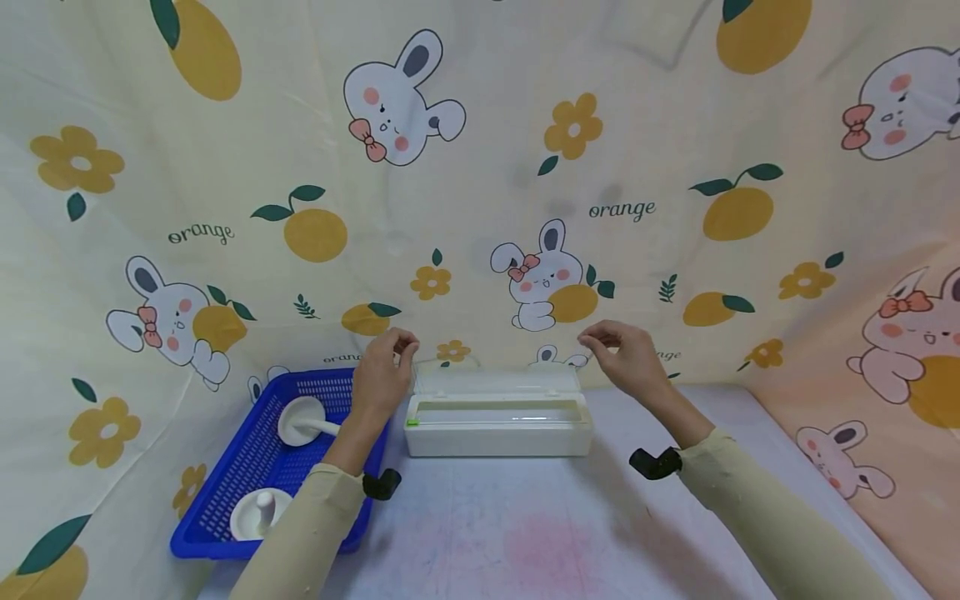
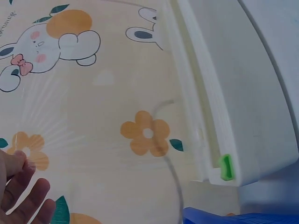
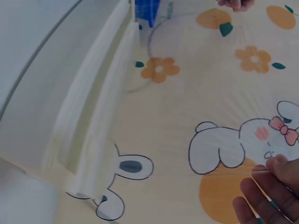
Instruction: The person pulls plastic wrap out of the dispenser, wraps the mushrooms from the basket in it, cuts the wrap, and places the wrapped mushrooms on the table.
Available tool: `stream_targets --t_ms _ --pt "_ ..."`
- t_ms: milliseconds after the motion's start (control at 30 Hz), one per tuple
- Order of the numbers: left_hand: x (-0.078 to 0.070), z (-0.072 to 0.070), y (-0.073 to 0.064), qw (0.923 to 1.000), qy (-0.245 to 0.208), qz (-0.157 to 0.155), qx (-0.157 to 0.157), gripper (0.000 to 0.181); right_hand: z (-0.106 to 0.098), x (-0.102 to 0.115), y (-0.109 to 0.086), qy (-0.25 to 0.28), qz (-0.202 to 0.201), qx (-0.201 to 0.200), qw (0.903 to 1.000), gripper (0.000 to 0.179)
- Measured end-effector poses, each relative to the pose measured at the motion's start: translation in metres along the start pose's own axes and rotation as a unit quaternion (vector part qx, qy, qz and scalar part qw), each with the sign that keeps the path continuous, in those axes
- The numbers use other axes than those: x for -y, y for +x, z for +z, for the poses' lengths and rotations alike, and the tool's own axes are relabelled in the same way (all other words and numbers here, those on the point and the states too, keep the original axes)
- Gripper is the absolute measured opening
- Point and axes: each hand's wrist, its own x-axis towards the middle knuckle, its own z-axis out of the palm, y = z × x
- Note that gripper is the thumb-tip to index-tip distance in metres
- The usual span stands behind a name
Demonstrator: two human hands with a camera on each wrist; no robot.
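Note:
A white cling film dispenser (image 1: 498, 442) stands at the back of the table with its see-through lid (image 1: 495, 382) raised. Behind and above it, a clear sheet of cling film (image 2: 51, 123) shows as fine streaks and creases in both wrist views. My left hand (image 1: 381, 375) pinches one corner of the film between thumb and index finger, above the dispenser's left end. At the other end my right hand (image 1: 628, 358) pinches the opposite corner, its other fingers loosely bent. A green cutter slider (image 2: 226, 167) sits at the dispenser's left end.
A blue plastic basket (image 1: 217, 500) stands left of the dispenser, under my left forearm. In it lie a white round piece with a handle (image 1: 302, 421) and a white disc with a knob (image 1: 258, 514). A patterned cloth (image 1: 480, 183) hangs close behind.

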Motion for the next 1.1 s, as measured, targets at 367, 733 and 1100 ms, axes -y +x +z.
stream_targets --t_ms 367,733,1100 --pt "-0.006 -0.009 0.003 0.9989 -0.035 0.024 -0.022 0.009 -0.008 0.011 0.004 0.001 -0.011 -0.023 0.9997 0.011" --pt "-0.015 -0.018 0.002 0.9967 -0.072 0.029 -0.026 0.010 -0.012 0.014 0.004 0.011 -0.035 -0.048 0.9982 0.013" --pt "-0.016 -0.024 -0.008 0.9948 -0.093 0.030 -0.029 0.012 -0.018 0.020 -0.006 0.028 -0.070 -0.046 0.9961 0.010"
